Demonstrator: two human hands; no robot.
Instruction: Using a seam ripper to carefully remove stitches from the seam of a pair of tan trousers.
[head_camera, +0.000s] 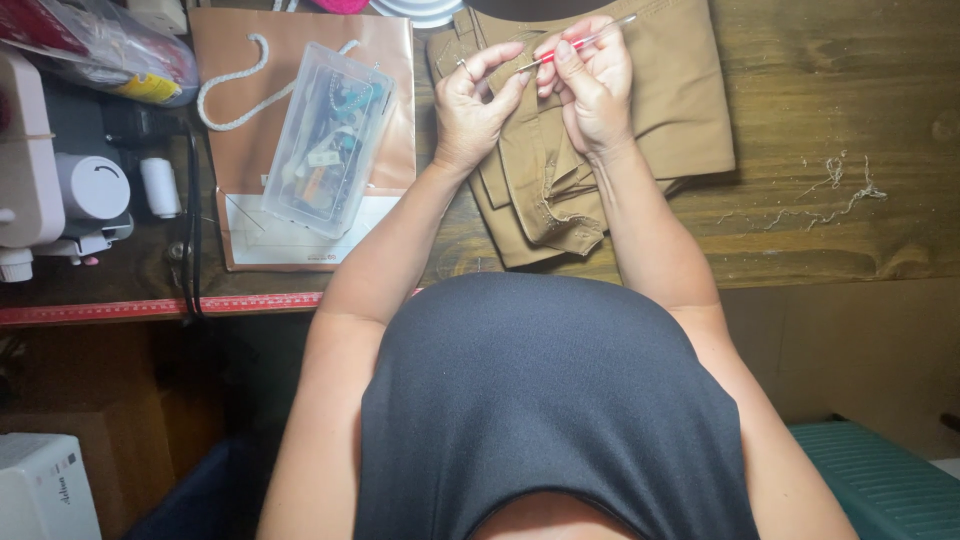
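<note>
Step in hand: picking at a seam of the tan garment (600, 130) with a red-handled seam ripper (575, 42); stitch removal under way, by the look of it.
Right hand (592, 85): fingers closed around the ripper's handle, clear tip end slanting up and to the right, working end pointed toward the left hand.
Left hand (478, 100): fingers pinched narrow on a fold of the cloth, lifting it just off the table (820, 100); ring on one finger.
Point of contact: probably right at the pinched edge between the two hands, though too small to tell whether the blade is under a thread.
Next move, as judged: calls for steady tension from the pinching fingers and a shallow, short push of the blade, so thread gets cut and cloth does not.
Garment's place: far middle of the wooden table, between both forearms, partly bunched toward the body.
Garment's look: plain tan woven cloth, folded in several layers, stitched hems and seams showing, smooth at the right, crumpled at the near edge.
Nearby: clear plastic box (330, 135) of small tools on a brown paper bag (250, 150) to the left; loose thread scraps (835, 190) to the right, well apart.
</note>
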